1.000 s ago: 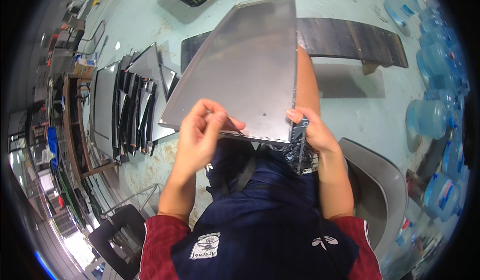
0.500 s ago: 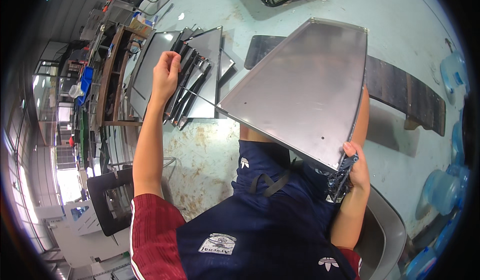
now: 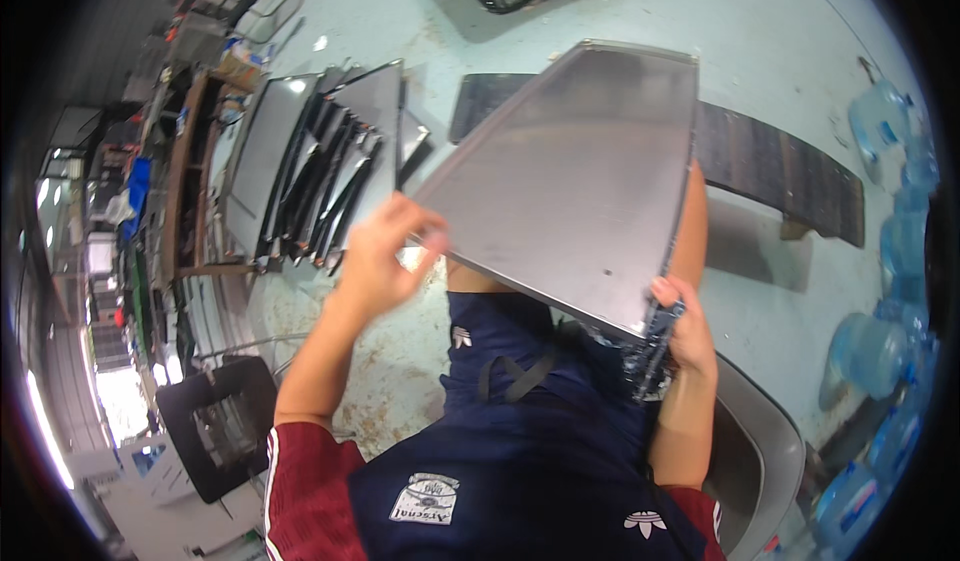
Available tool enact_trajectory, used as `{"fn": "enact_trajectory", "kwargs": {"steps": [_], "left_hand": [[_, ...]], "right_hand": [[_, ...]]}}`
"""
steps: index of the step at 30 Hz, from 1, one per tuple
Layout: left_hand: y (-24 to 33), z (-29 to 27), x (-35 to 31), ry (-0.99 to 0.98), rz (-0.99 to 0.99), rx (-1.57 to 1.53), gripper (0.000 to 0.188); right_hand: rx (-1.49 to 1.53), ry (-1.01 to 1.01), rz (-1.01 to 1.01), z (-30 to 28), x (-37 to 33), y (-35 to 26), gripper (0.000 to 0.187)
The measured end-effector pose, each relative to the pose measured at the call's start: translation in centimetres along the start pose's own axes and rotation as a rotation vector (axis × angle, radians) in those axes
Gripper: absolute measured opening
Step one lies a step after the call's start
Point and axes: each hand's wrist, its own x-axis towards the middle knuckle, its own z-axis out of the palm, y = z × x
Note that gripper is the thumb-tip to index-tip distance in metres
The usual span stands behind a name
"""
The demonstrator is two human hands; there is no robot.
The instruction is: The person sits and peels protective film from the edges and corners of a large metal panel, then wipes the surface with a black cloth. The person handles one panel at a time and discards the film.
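Note:
A flat grey panel (image 3: pixel 570 171) with thin metal edges and a small hole near its near edge rests tilted over my thighs. My right hand (image 3: pixel 690 331) is closed at its near right corner, thumb on the face. Crumpled dark shiny plastic film (image 3: pixel 650 351) bunches at that corner, against the same hand. My left hand (image 3: pixel 385 256), blurred by motion, is at the panel's left corner, with thumb and fingers apart. Whether it touches the edge I cannot tell.
Several similar panels (image 3: pixel 320 161) lean in a stack at the left, beside a wooden shelf (image 3: pixel 190 181). A dark bench (image 3: pixel 790 171) stands beyond the panel. Large blue water bottles (image 3: pixel 870 356) line the right side. A black-framed chair (image 3: pixel 215 426) is at lower left.
My left hand has come down and right, from the end of a thin strand at the panel's left corner to the corner itself; its fingers have parted. My right hand keeps its grip.

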Motion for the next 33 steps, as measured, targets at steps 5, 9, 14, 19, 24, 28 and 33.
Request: {"fn": "enact_trajectory", "kwargs": {"steps": [5, 9, 14, 19, 24, 28, 33], "left_hand": [[10.5, 1.8, 0.8, -0.181, 0.316, 0.066, 0.058], [8.8, 1.3, 3.0, -0.077, 0.479, 0.228, 0.033], [3.5, -1.6, 2.6, -0.134, 0.445, 0.171, 0.036], [0.9, -2.7, 3.1, -0.029, 0.443, 0.116, 0.044], [2.2, -1.4, 5.0, 0.174, 0.501, 0.090, 0.048], [3.8, -1.6, 7.1, 0.187, 0.498, 0.019, 0.050], [4.9, -2.5, 9.1, 0.139, 0.461, -0.030, 0.045]], "right_hand": [[0.132, -0.066, -0.008, 4.0, -0.5, -2.4, 0.035], [0.081, -0.342, 0.014, 7.5, 0.3, -3.1, 0.042], [-0.189, -0.624, -0.234, 9.0, 0.6, -2.6, 0.029], [-0.449, -0.378, -0.462, 8.3, -1.2, -2.6, 0.020], [-0.619, 0.029, -1.413, 10.6, 0.4, -4.4, 0.044], [-0.563, 0.100, -1.603, 11.9, 2.1, -7.1, 0.039], [-0.577, 0.051, -1.767, 11.4, 4.1, -10.1, 0.031]]}}
